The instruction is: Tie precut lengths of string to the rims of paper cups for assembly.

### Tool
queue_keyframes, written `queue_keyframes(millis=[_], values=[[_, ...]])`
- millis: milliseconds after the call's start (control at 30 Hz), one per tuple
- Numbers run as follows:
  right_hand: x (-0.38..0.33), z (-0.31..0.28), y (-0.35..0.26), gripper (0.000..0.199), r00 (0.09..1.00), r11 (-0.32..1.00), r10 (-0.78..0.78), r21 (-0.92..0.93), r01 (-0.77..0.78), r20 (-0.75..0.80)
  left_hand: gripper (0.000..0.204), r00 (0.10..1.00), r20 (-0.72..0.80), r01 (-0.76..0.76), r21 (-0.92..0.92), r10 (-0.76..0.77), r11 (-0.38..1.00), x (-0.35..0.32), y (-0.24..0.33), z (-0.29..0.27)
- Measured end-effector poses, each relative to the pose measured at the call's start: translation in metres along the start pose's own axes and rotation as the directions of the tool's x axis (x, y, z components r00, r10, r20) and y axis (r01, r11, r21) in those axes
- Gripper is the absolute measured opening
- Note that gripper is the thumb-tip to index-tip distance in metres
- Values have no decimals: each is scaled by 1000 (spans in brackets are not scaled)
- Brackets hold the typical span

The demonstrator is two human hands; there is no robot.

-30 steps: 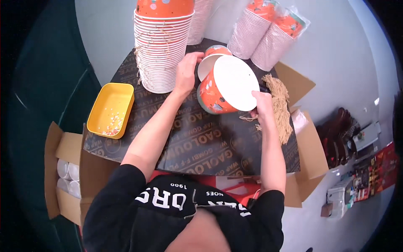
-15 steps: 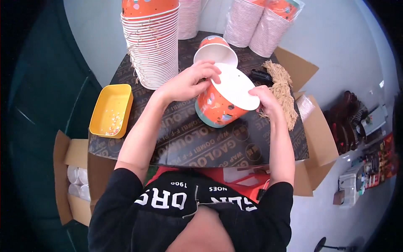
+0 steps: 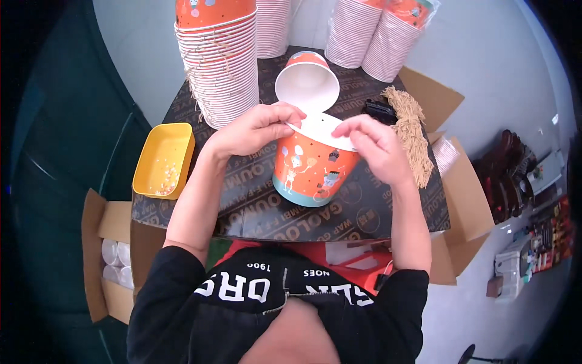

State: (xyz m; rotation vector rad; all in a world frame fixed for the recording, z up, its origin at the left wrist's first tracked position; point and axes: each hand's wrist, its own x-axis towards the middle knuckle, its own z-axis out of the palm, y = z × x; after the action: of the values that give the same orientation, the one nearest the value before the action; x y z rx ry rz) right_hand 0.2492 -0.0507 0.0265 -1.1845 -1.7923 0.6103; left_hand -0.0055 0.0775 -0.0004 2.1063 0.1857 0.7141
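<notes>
An orange paper bucket (image 3: 314,173) with a teal base and cartoon prints stands on the dark table in front of me, its white inside facing up and away. My left hand (image 3: 257,128) pinches its rim at the left, fingertips over the edge. At the right side of the opening is my right hand (image 3: 377,147), its fingers bent and drawn together by the rim; whatever is between them is too small to make out. Small dark holes show near the rim. Just behind, another orange paper bucket (image 3: 307,85) lies on its side, mouth toward me.
A tall stack of buckets (image 3: 224,73) with twine handles rises at the back left. A yellow tray (image 3: 140,173) holds small bits. Tan twine (image 3: 407,130) lies at the right beside a black object (image 3: 379,110). Wrapped bucket stacks (image 3: 397,45) stand behind; cardboard boxes (image 3: 464,212) flank the table.
The bucket has turned and tipped more upright, its printed side now toward me. My right hand has moved left and nearer the rim's middle; my left hand has shifted slightly left and down.
</notes>
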Motion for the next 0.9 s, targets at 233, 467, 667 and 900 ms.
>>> queue_keyframes(millis=[233,467,667,900], values=[[-11,14,-20,15,986,991,126,37,-130,109,13,1000,-13,6,-7,-6,1000,5,4,3],[-14,28,-12,7,977,955,211,207,-212,24,19,813,-537,131,546,226,827,0,44,43],[-16,48,-3,10,975,908,220,360,-214,27,19,820,-562,87,306,106,948,-33,54,96],[-17,63,-16,12,958,858,284,432,-276,49,18,756,-655,114,142,7,983,-34,48,101]])
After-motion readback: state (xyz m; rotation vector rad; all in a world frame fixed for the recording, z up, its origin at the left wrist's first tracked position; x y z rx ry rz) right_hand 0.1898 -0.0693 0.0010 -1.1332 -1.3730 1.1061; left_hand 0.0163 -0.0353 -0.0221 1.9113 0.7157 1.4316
